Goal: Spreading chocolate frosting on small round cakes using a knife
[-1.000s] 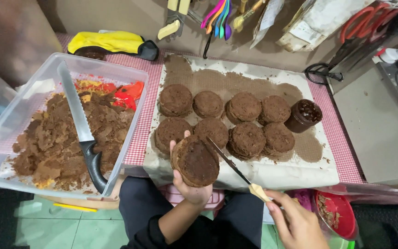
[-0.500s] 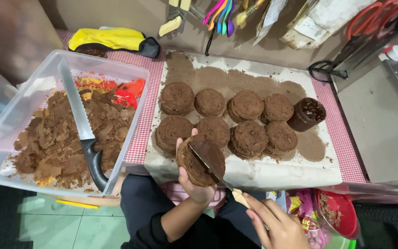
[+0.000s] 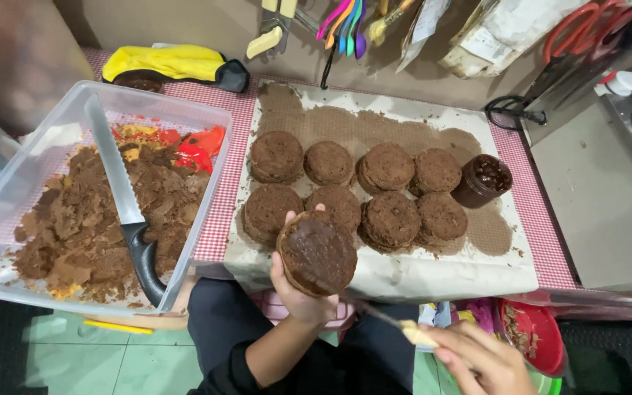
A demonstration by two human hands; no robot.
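Landmark: board (image 3: 433, 281) on the tabletop (image 3: 543, 241).
- On it: eight round cakes (image 3: 385, 167) in two rows; jar (image 3: 483, 180) at their right.
- Left of it: tub (image 3: 9, 175) holding crumbs (image 3: 74, 227), with knife (image 3: 122, 197) on them.
- Before it: cake (image 3: 317, 252) on left hand (image 3: 300, 296); spreader (image 3: 396, 323) in right hand (image 3: 480, 358).
- Behind it: hanging utensils (image 3: 341, 25).

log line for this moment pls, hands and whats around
left hand: holds round chocolate cake | right hand: holds spreading knife, blade at cake edge | nearby: eight cake rounds on paper, chocolate jar, bread knife in crumb tub
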